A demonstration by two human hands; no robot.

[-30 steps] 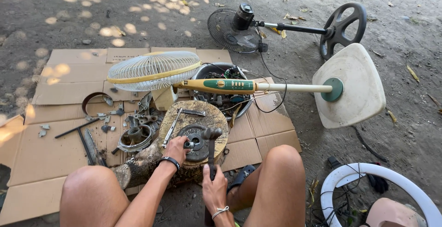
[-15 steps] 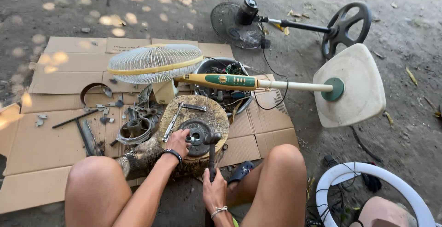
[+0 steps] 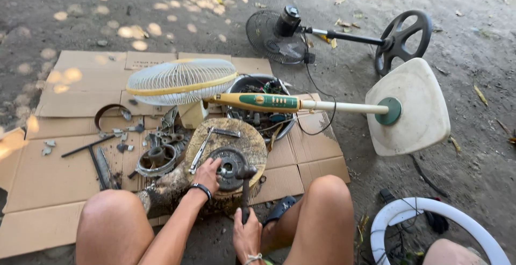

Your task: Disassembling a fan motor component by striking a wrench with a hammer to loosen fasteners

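Bare dirt ground (image 3: 177, 7) carries flattened cardboard (image 3: 48, 173). Under the left hand (image 3: 207, 172) sits a log (image 3: 177, 190); metal parts (image 3: 156, 157) lie left of it, fans (image 3: 183, 80) beyond.

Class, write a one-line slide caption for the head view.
Left hand steadies a round metal motor part on a wood stump while right hand holds a hammer over it.

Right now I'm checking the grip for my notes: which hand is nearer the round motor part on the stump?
Left. The left hand rests on the motor part; the right hand is below it, gripping the hammer handle.
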